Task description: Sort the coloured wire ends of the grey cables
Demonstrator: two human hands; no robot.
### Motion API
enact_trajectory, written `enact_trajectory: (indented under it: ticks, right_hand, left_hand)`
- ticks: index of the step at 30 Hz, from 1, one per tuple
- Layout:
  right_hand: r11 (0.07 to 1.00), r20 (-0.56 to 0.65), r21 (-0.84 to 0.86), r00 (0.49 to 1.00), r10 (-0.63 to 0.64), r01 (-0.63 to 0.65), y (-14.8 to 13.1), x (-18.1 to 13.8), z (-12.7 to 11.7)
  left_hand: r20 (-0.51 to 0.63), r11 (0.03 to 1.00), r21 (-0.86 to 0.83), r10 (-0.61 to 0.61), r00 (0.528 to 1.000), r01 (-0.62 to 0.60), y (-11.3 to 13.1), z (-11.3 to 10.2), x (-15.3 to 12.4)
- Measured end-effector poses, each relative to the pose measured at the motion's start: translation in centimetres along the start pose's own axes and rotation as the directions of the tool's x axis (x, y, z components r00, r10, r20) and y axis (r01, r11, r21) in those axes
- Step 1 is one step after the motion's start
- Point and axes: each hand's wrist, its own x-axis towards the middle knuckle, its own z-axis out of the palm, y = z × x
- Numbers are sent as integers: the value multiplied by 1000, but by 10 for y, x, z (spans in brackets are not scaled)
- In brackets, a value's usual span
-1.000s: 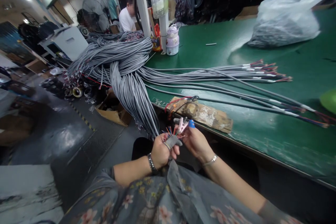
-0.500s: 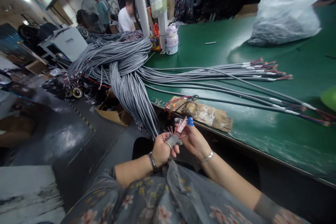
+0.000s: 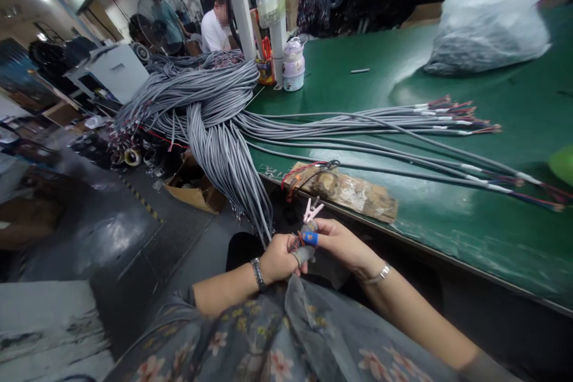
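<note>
Close to my lap, in front of the bench edge, my left hand (image 3: pixel 278 258) is closed around the end of a grey cable whose thin coloured wires (image 3: pixel 296 242) show between the fingers. A grey cover wraps one fingertip of this hand. Touching it, my right hand (image 3: pixel 342 243) is pinched shut, with a blue band round the thumb that presses by the wires. A small pink clip (image 3: pixel 312 209), like a clothespin, sticks up from the right fingers with its two arms spread. The fingers hide its lower end.
A heavy bundle of grey cables (image 3: pixel 224 86) hangs over the left bench end. More cables (image 3: pixel 340 126) lie along the green bench (image 3: pixel 470 245). A worn wooden board (image 3: pixel 358 194) sits at its edge. A plastic bag (image 3: pixel 487 24) stands behind. Two people are in the background.
My right hand has turned and closed in on the wires, its blue-banded thumb coming down against them. The pink clip now points upward with its arms spread. The left hand has barely moved.
</note>
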Motion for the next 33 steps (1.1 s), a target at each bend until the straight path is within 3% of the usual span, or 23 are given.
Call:
enact_trajectory:
  ticks: [2,5,10,14,19,25,29,33]
  right_hand:
    - [999,-48,-37,998,-40,38,1,-2,-1]
    - [998,-169,35,985,-45,52,6,-6,-4]
    - [993,-191,115,981,-10,33,16,-11,5]
    - [990,-257,94,963,-77,104,15,-11,18]
    - [993,-194,70,977,-82,98,10,-5,20]
    - [988,-223,108,971,-81,107,12,-3,20]
    - [961,-207,256,977,-55,108,19,-4,13]
    - [894,-203,437,979,-9,99,22,5,1]
  left_hand:
    - [14,1000,-3,-11,1000,11,-1,-1,2]
    - [-53,994,-102,27,998,-32,-4,-3,4]
    - [-180,978,-176,79,980,-112,-7,-2,6]
    - [-131,982,-145,104,986,-123,-8,-4,6]
    - [-39,988,-100,113,993,-117,-5,-7,3]
    - [-183,961,-218,134,974,-173,-6,-4,3]
    - [-250,917,-343,121,961,-205,-3,-1,3]
    - [-217,889,-401,141,966,-219,3,3,2]
